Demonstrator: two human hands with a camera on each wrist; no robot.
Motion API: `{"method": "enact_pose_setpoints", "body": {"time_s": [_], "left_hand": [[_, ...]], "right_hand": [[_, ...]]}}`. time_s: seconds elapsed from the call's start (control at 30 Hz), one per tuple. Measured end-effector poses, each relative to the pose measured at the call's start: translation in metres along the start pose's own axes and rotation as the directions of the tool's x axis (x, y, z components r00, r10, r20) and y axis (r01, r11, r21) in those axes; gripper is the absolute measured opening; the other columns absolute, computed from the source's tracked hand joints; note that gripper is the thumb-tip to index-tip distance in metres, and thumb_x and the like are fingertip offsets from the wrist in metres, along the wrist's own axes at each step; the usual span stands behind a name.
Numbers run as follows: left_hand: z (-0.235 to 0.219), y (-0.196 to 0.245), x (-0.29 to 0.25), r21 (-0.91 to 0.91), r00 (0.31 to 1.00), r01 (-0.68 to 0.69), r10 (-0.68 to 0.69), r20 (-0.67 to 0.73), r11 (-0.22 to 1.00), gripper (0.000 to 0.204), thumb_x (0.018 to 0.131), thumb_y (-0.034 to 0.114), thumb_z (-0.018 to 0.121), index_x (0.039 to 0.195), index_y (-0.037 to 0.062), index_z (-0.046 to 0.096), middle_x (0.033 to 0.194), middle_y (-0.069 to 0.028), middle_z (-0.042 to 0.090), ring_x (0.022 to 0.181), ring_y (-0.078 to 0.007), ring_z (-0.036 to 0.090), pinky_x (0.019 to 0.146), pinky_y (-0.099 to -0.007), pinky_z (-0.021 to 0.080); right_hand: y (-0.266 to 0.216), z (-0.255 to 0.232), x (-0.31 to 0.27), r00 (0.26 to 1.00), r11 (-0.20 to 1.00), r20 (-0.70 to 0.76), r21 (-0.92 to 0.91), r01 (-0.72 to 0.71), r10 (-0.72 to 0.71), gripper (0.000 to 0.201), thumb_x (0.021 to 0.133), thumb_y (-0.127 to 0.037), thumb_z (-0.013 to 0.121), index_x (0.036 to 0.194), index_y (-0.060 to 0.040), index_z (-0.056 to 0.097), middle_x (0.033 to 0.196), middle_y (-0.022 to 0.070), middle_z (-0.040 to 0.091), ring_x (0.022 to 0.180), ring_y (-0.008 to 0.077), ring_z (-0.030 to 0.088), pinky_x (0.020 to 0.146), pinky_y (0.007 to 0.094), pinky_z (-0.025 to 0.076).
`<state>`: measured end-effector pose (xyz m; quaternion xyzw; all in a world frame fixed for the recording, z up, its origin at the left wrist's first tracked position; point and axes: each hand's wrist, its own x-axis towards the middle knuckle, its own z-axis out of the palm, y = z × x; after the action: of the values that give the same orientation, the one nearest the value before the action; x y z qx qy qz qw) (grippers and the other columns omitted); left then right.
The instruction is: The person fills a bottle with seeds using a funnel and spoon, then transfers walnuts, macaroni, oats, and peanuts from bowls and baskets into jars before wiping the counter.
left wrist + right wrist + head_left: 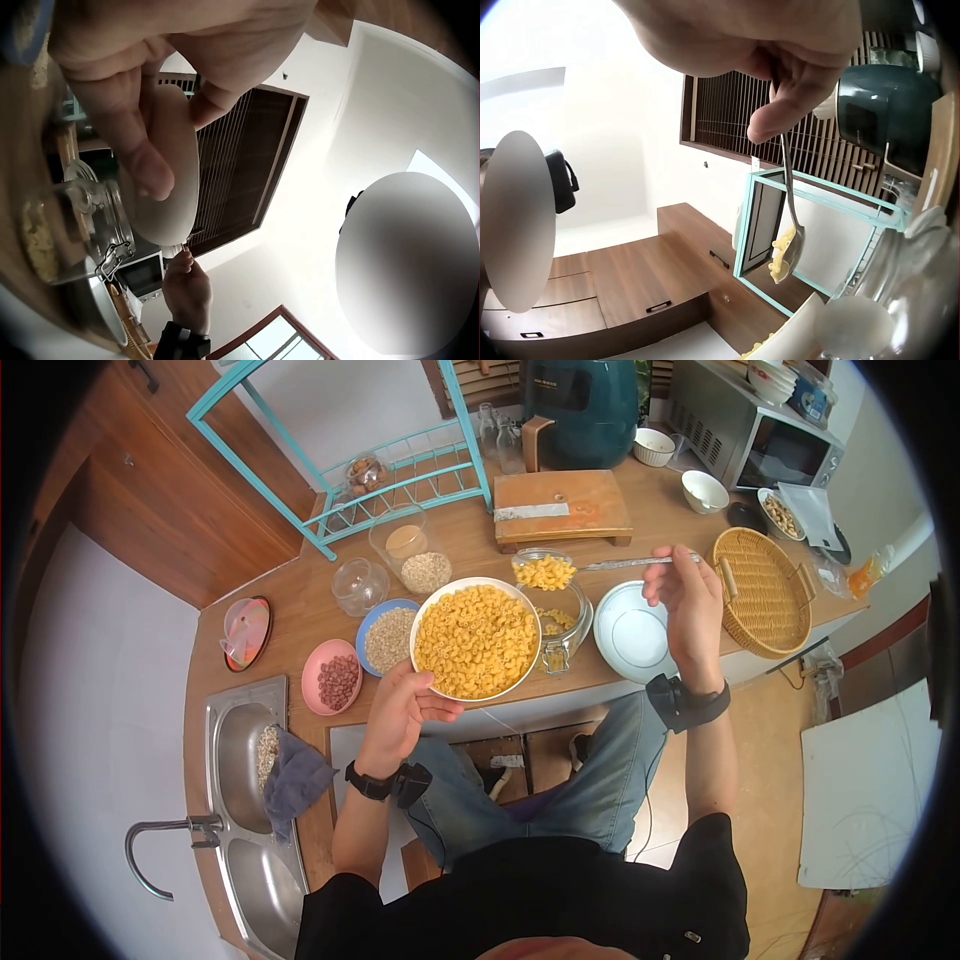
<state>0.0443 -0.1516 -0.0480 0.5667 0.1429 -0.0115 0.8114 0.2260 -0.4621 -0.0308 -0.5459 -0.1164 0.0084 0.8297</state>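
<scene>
Wood-grained, the tabletop [460, 545] carries a clear glass jar [566, 622] with a wire clasp, holding some yellow macaroni. Just beside it, above the tabletop's front edge, a round white bowl [476, 639] brims with curled, ridged macaroni; the left hand [400, 715] grips its rim, thumb uppermost. The right hand [690, 600], raised beyond the jar, pinches a slim metal spoon [622, 564], its macaroni-heaped end above the jar. A pale blue-white bowl [634, 630] sits nearby.
</scene>
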Motion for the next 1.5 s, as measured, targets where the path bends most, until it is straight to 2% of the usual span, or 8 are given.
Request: {"method": "enact_pose_setpoints", "body": {"time_s": [0.17,0.3,0.47,0.57,0.7,0.9,1.23,1.5], "left_hand": [[-0.012,-0.011,-0.003,-0.031,1.000,0.010,-0.010,0.008,0.999,0.039,0.091,0.018,0.049,0.123,-0.0054,0.049,0.098,-0.0180,0.069,0.075,-0.0244,0.072,0.063,-0.0298,0.059],[-0.015,-0.018,-0.003,-0.057,1.000,-0.006,0.006,0.003,0.998,0.041,0.092,0.019,0.049,0.125,-0.0058,0.047,0.100,-0.0196,0.069,0.075,-0.0248,0.072,0.061,-0.0294,0.060],[-0.008,-0.015,-0.006,-0.070,1.000,0.000,0.000,-0.001,0.998,0.041,0.091,0.018,0.049,0.125,-0.0048,0.047,0.099,-0.0176,0.069,0.076,-0.0236,0.071,0.065,-0.0300,0.059],[-0.001,-0.010,-0.003,-0.054,1.000,-0.014,0.014,0.000,0.998,0.039,0.091,0.017,0.049,0.124,-0.0047,0.048,0.099,-0.0177,0.069,0.076,-0.0235,0.071,0.065,-0.0300,0.059],[0.006,-0.009,-0.002,-0.037,1.000,-0.018,0.018,0.008,0.999,0.037,0.092,0.017,0.049,0.122,-0.0044,0.049,0.098,-0.0178,0.069,0.077,-0.0238,0.071,0.065,-0.0303,0.059],[0.010,-0.013,-0.002,-0.055,0.999,-0.019,0.018,-0.031,0.998,0.038,0.092,0.019,0.050,0.122,-0.0040,0.049,0.096,-0.0187,0.070,0.078,-0.0255,0.071,0.065,-0.0304,0.059],[0.013,-0.009,-0.006,-0.024,1.000,0.000,0.000,-0.005,1.000,0.033,0.093,0.018,0.050,0.118,-0.0038,0.053,0.101,-0.0187,0.068,0.084,-0.0257,0.071,0.074,-0.0327,0.059],[0.013,-0.005,-0.004,-0.082,0.998,-0.050,0.052,0.024,0.995,0.033,0.092,0.015,0.049,0.118,-0.0050,0.053,0.113,-0.0168,0.065,0.101,-0.0253,0.066,0.088,-0.0363,0.056]], "right_hand": [[0.009,-0.009,-0.013,0.998,0.987,0.044,-0.154,0.043,-0.037,0.033,0.105,-0.025,0.041,0.103,0.0028,0.059,0.080,0.0093,0.066,0.065,0.0139,0.062,0.059,0.0249,0.049],[0.005,-0.001,-0.034,0.925,0.817,0.334,-0.474,0.328,-0.178,0.025,0.102,-0.014,0.047,0.103,0.0050,0.062,0.084,0.0109,0.067,0.069,0.0152,0.063,0.062,0.0267,0.051],[-0.006,-0.002,-0.045,0.855,0.821,0.316,-0.280,0.498,-0.411,0.025,0.102,-0.009,0.043,0.106,0.0063,0.062,0.089,0.0142,0.068,0.073,0.0167,0.064,0.063,0.0270,0.051],[-0.006,0.014,-0.051,0.860,0.871,0.330,-0.173,0.461,-0.390,0.025,0.103,-0.010,0.043,0.107,0.0066,0.061,0.089,0.0142,0.068,0.073,0.0169,0.064,0.064,0.0271,0.051],[0.004,0.032,-0.050,0.888,0.893,0.314,-0.194,0.406,-0.335,0.026,0.104,-0.013,0.044,0.108,0.0061,0.062,0.088,0.0134,0.068,0.073,0.0151,0.064,0.065,0.0261,0.051],[0.029,0.037,-0.047,0.966,0.983,0.219,-0.092,0.159,-0.136,0.031,0.106,-0.020,0.040,0.108,0.0056,0.058,0.086,0.0117,0.067,0.071,0.0138,0.062,0.064,0.0259,0.051],[0.045,0.046,-0.044,0.982,0.994,0.172,0.058,-0.096,0.085,0.033,0.106,-0.024,0.039,0.108,0.0039,0.056,0.086,0.0110,0.066,0.069,0.0134,0.061,0.064,0.0245,0.049],[0.044,0.047,-0.047,0.986,0.998,0.157,0.027,-0.064,0.059,0.034,0.105,-0.024,0.040,0.108,0.0046,0.057,0.085,0.0110,0.066,0.070,0.0136,0.061,0.064,0.0251,0.049]]}}
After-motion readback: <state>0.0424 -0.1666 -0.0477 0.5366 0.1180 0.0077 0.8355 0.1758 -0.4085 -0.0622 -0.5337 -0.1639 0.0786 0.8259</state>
